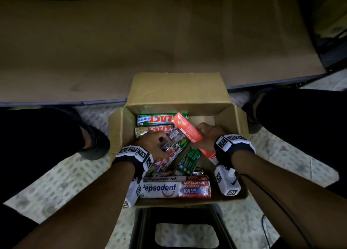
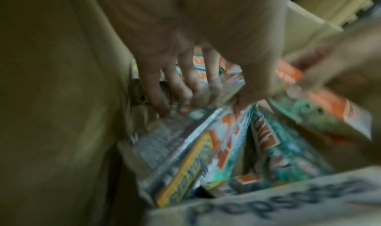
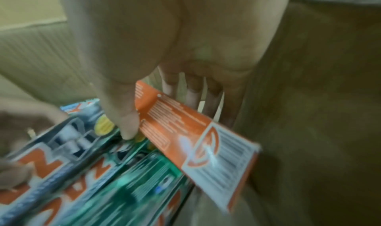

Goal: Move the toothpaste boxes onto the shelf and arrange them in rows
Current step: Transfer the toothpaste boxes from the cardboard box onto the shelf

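Nearest the head camera, at six o'clock, a black stool [image 1: 185, 228] stood against the open cardboard carton [image 1: 176, 91], where a white-and-red box [image 1: 175, 189] read "Pepsodent", "PENCEGAH GIGI BERLUBANG" and "10X GIGI". At the carton's twelve o'clock lay a green box [image 1: 162, 119] printed "ZACT" and "Whitening", upside down to the camera. The left hand [image 1: 155, 142], at nine o'clock, curled its fingers round a silvery ZACT box [image 1: 173, 138] lying on the pile; the right hand [image 1: 207, 136], at three o'clock, gripped an orange box [image 1: 187, 129] tilted above the others. Beyond the carton a brown-lined shelf [image 1: 112, 51] stretched across twelve o'clock. From the left wrist, badly blurred, the left hand [image 2: 185, 63] had its fingertips [image 2: 163, 107] hooked on the top edge of the silvery box [image 2: 181, 141], with "Pepso" legible at five o'clock on the white box [image 2: 288, 206]. From the right wrist, the right hand [image 3: 164, 50] pinched the orange box [image 3: 185, 131] between thumb and fingers, its barcode panel at four o'clock, over green packs with orange lettering too smeared to read.
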